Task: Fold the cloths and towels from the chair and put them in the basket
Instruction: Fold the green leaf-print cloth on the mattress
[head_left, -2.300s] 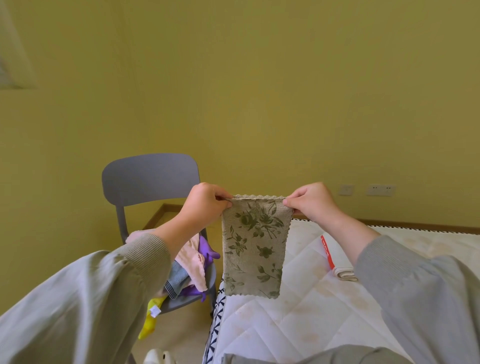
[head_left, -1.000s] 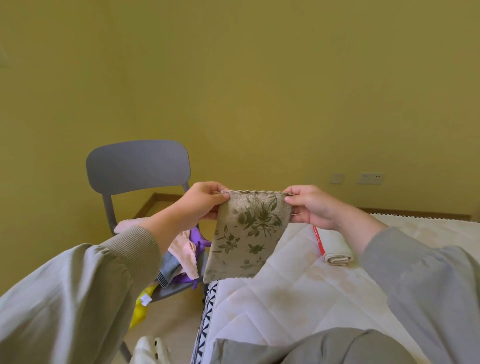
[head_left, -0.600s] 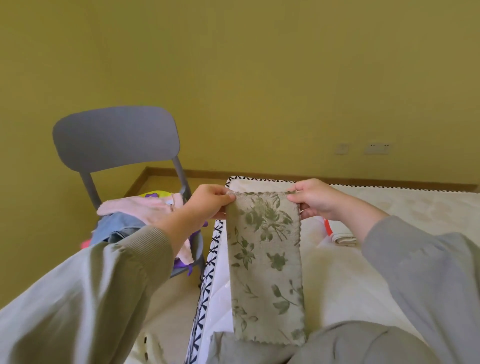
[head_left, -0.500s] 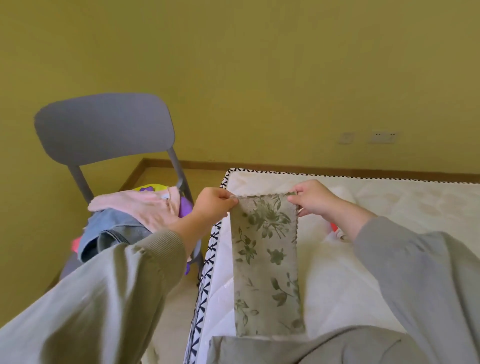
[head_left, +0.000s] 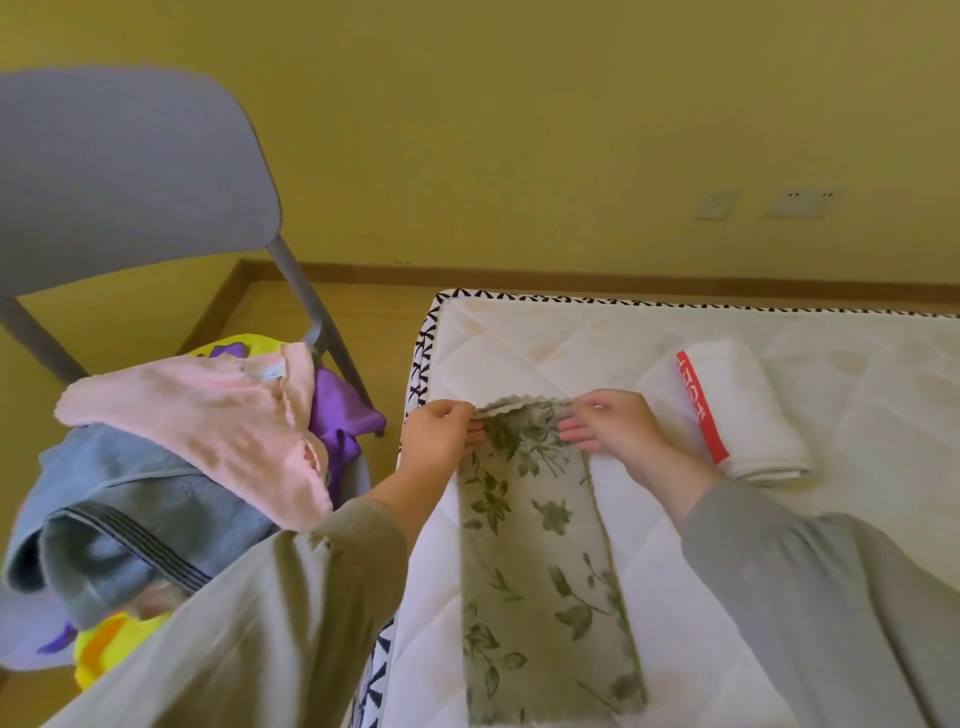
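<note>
A long beige cloth with green flowers (head_left: 540, 551) lies lengthwise on the white quilted mattress (head_left: 649, 343). My left hand (head_left: 436, 434) pinches its far left corner, which is lifted slightly off the mattress. My right hand (head_left: 608, 426) is at the far right corner with its fingers stretched over the cloth. To the left stands the grey chair (head_left: 124, 161), piled with a pink towel (head_left: 202, 415), a grey-blue towel (head_left: 130, 525) and purple and yellow cloths. No basket is in view.
A folded white towel with a red band (head_left: 737, 410) lies on the mattress to the right of my hands. The mattress edge has a black-and-white trim (head_left: 421, 364). A yellow wall with sockets (head_left: 800, 202) is behind, wooden floor between chair and mattress.
The flowered cloth, held up in the air before, has come down and now lies flat along the mattress. My view has tilted down. My right hand's fingers have spread over the cloth.
</note>
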